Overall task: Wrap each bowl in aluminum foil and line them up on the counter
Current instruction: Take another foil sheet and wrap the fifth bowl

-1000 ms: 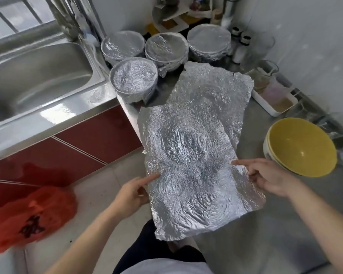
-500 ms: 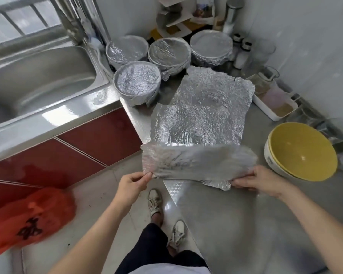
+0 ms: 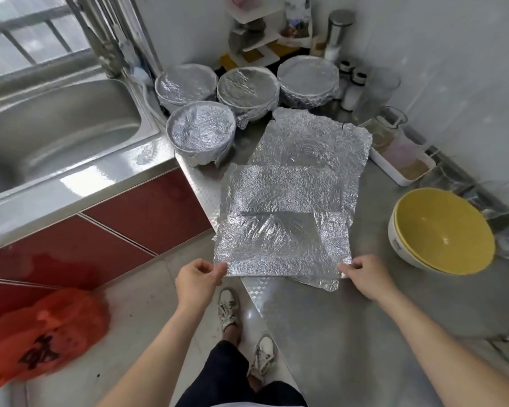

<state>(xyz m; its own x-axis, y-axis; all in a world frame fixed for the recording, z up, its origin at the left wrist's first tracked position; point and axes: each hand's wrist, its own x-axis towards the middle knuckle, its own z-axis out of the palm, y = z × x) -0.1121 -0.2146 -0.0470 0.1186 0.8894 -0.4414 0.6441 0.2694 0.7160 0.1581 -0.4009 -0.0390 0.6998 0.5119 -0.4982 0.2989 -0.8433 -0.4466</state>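
Note:
A crinkled foil sheet lies folded over on the steel counter, its near edge hanging past the counter's corner. My left hand pinches its near left corner, and my right hand pinches the near right corner. A second foil sheet lies flat beneath and behind it. To the right stands an unwrapped yellow bowl, nested in another one. Several foil-wrapped bowls stand at the back: one in front, and behind it a row of three.
A steel sink with a tap fills the left. At the right, against the wall, sit a white tray, glass jars and shakers. A corner rack holds packets at the back. An orange plastic bag hangs over the tiled floor at the lower left.
The near foil sheet, which was held up spread open, has been folded over and laid down onto the counter. Both hands have moved to its near corners.

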